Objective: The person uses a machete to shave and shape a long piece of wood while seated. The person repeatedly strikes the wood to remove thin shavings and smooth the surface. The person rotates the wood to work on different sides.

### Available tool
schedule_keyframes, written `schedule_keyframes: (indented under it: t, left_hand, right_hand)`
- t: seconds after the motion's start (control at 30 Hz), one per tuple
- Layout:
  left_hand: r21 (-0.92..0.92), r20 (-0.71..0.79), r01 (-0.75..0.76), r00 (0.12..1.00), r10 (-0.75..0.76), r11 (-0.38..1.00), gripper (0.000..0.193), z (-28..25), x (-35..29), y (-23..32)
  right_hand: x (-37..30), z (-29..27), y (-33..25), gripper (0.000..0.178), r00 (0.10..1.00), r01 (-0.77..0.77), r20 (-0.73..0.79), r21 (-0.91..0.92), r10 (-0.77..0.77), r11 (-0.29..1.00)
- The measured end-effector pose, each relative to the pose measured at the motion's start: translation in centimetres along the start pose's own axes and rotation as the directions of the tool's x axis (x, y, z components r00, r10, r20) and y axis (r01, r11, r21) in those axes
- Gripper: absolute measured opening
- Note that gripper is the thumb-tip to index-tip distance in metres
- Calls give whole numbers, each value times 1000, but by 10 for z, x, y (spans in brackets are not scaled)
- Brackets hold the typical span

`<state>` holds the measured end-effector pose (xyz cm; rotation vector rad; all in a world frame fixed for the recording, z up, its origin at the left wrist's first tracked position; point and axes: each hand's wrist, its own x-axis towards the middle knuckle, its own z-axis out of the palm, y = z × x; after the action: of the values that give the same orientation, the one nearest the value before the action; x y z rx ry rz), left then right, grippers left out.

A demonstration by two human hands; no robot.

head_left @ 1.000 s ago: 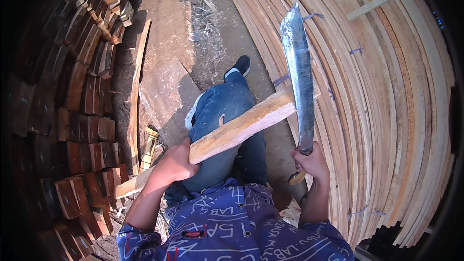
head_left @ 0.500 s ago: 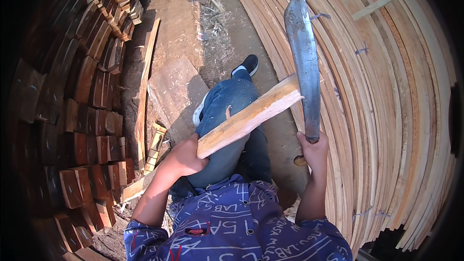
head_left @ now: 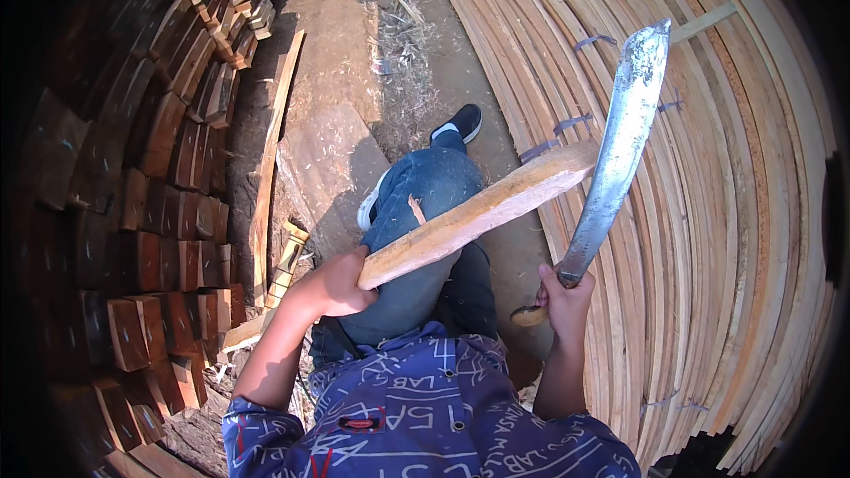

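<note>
My left hand [head_left: 338, 285] is wrapped round the near end of a wooden board [head_left: 478, 212], which slants up to the right above my bent knee. One long face of the board is pale, and the face beside it is yellowish brown. In my right hand [head_left: 565, 301] is a machete [head_left: 615, 146], gripped by its handle. Its broad, scuffed steel blade rises to the upper right and passes in front of the board's far end; I cannot tell whether they touch. The handle's curved wooden end sticks out left of my fist. A curled wood shaving [head_left: 416, 210] lies on my jeans.
Stacked timber blocks [head_left: 159, 257] fill the left side. Long planks [head_left: 691, 239] with purple ties are piled on the right. A thin wood strip [head_left: 276, 168], a flat panel [head_left: 328, 155] and a yellow tool-like object [head_left: 287, 264] lie on the ground. Wood chips [head_left: 398, 31] are scattered farther off.
The machete's blade has tipped to the right and its handle end swung left. My right hand has dropped slightly. The board's far end has shifted a little right; my left hand keeps its hold.
</note>
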<state>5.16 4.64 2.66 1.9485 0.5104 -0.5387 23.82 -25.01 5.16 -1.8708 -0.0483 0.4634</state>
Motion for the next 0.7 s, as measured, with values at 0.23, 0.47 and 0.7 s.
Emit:
schedule_keyframes:
  t: [0.23,0.47,0.7]
  left_hand:
    - [-132,229,119,970,-87,984,52,-12,0,-12]
    - [-99,227,178,962,-152,979,67,-6,-17,2]
    - [-308,96,142,988,-117,941,56,14,-27,29]
  right_hand:
    - [-1,-6,-17,20,998,-51,40,-148,58,988]
    - [-9,7,-5,23,987,123,125,-225,-97,967]
    - [-2,22,-43,16,914,400,146,-490,-379,775]
